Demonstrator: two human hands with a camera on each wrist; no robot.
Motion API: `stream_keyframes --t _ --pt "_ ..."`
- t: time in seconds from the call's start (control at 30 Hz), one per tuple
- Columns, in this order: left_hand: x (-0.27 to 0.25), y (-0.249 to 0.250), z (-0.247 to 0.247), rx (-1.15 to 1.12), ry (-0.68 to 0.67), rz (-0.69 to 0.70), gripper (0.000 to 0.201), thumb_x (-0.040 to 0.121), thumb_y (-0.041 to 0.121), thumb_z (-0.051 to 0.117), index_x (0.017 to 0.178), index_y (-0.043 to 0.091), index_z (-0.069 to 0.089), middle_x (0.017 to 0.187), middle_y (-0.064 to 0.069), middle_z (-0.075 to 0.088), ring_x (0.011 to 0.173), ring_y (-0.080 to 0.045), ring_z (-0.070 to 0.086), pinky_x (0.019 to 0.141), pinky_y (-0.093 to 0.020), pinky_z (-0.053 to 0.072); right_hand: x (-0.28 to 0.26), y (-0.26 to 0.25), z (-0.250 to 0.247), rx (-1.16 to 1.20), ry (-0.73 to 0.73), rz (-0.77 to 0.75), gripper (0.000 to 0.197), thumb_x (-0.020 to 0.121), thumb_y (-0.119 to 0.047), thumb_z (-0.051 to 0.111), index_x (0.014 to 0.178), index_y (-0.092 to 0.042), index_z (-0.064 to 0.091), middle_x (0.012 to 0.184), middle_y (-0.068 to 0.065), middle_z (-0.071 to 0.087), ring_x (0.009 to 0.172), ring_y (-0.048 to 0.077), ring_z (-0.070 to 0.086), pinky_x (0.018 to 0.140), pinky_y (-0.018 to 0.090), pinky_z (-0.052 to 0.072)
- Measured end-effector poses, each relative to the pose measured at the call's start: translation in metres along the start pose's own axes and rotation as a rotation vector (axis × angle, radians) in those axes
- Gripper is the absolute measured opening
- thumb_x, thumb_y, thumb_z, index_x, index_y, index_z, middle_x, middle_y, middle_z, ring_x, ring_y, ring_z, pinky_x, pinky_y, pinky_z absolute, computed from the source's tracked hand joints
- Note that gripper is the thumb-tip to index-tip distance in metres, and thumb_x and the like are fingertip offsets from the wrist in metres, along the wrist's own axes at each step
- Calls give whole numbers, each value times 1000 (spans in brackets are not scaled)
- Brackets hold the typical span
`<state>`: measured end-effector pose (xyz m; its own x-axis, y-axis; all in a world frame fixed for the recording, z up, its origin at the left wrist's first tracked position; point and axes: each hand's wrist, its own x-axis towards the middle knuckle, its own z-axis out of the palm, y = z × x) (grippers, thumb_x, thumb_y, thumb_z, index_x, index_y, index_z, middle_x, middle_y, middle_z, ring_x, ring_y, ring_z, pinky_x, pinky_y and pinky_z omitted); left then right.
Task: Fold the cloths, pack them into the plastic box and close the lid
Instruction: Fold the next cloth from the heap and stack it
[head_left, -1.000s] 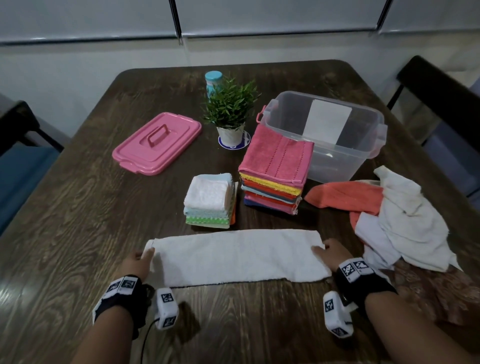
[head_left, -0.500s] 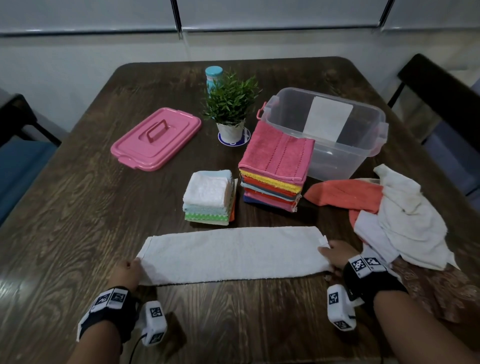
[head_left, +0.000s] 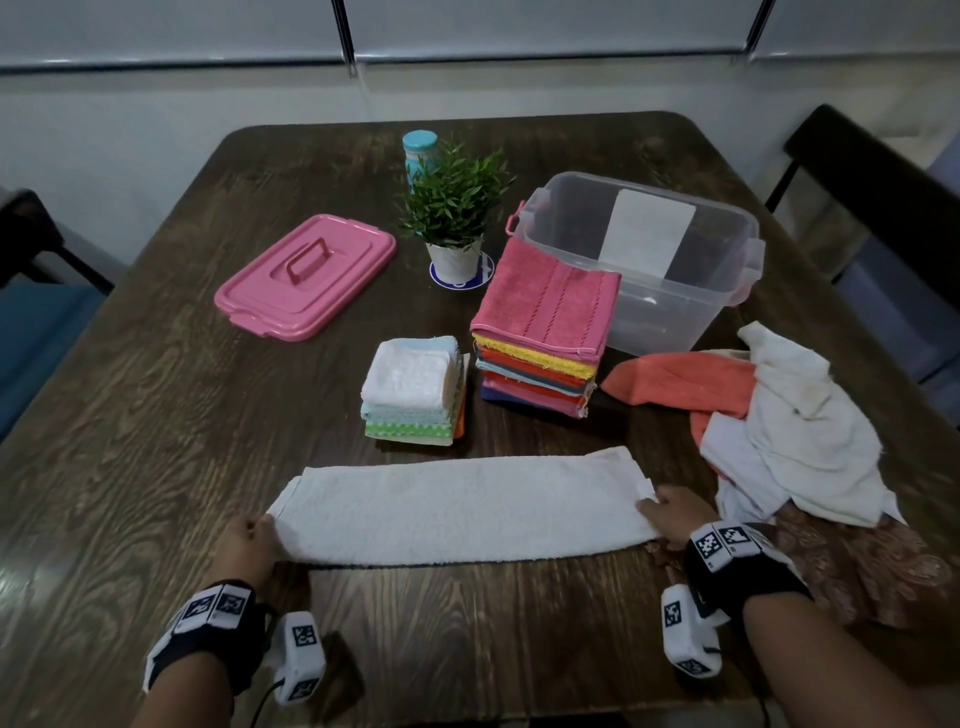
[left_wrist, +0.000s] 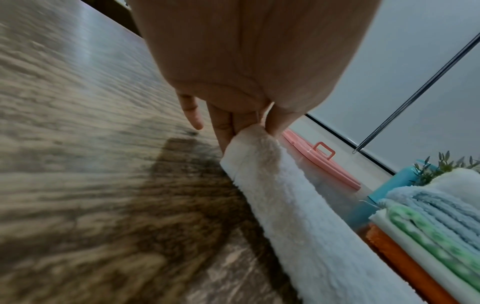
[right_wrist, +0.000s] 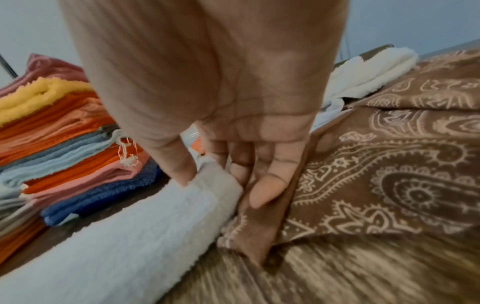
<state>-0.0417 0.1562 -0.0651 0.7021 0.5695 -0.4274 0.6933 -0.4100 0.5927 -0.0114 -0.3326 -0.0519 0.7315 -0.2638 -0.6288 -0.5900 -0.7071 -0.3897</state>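
White towel (head_left: 462, 509) pulled nearer table edge than 1 s ago; left hand (head_left: 247, 540) and right hand (head_left: 672, 514) still pinch its 2 ends, fingers narrow.

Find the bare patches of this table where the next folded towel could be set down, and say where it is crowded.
Bare wood lies left of the small folded stack, below the pink lid. Crowded: the right side, with the tall stack, clear box and unfolded pile.
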Motion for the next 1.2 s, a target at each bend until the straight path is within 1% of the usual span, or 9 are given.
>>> stream_keyframes --t 0.13,0.27,0.37,0.47,0.57,0.67,0.83,1.03,1.2 --pt "-2 -5 -3 -19 49 46 20 98 19 41 99 4 54 105 -22 59 98 -36 54 86 -42 39 1 6 4 -77 83 -15 41 101 -34 41 126 -4 53 128 17 56 114 30 55 84 28 39" --pt "-4 -11 -4 2 83 57 21 99 19 36 100 5 52 97 -19 56 90 -30 51 80 -39 35 -3 4 10 -150 52 0 47 103 -31 33 140 -5 43 145 16 45 128 30 46 100 28 36" --pt "-4 -14 -5 62 97 70 22 98 22 35 94 8 51 93 -18 59 88 -32 53 87 -44 39 -3 4 11 -159 68 -2 46 102 -28 32 137 -2 47 140 18 49 124 30 50 97 28 39" --pt "-5 -12 -3 234 95 75 22 99 25 37 91 11 52 92 -13 61 86 -27 52 103 -48 27 -4 4 10 -248 57 -9 45 99 -34 39 130 -4 52 133 15 55 117 27 54 89 26 40" --pt "-7 -11 -1 420 55 47 19 97 30 40 95 18 54 94 -9 65 93 -27 57 104 -45 18 -6 5 9 -390 5 -24 45 92 -38 50 126 -9 53 129 10 58 113 24 57 83 24 41" --pt "-1 -16 -2 477 16 19 15 94 32 45 96 21 56 89 -5 63 95 -26 59 106 -45 23 -3 3 8 -395 -5 3 57 87 -42 58 132 -9 46 130 9 55 113 22 56 80 24 40" --pt "4 -1 3 318 1 78 24 93 35 53 90 12 62 87 -12 67 84 -29 60 88 -38 40 1 -12 3 -206 140 -11 52 91 -47 56 122 -7 48 119 12 60 103 26 60 73 28 39" --pt "3 21 12 40 23 102 41 87 27 68 119 3 57 114 -20 64 103 -36 60 83 -37 41 6 -19 3 -77 170 -31 29 95 -26 56 115 -6 60 119 13 62 110 30 58 87 29 42" --pt "1 23 21 -90 63 93 23 91 18 61 108 3 64 102 -21 66 83 -28 54 74 -33 39 5 -17 5 208 211 -82 10 98 -19 50 100 -9 51 103 16 59 87 25 52 73 30 35"
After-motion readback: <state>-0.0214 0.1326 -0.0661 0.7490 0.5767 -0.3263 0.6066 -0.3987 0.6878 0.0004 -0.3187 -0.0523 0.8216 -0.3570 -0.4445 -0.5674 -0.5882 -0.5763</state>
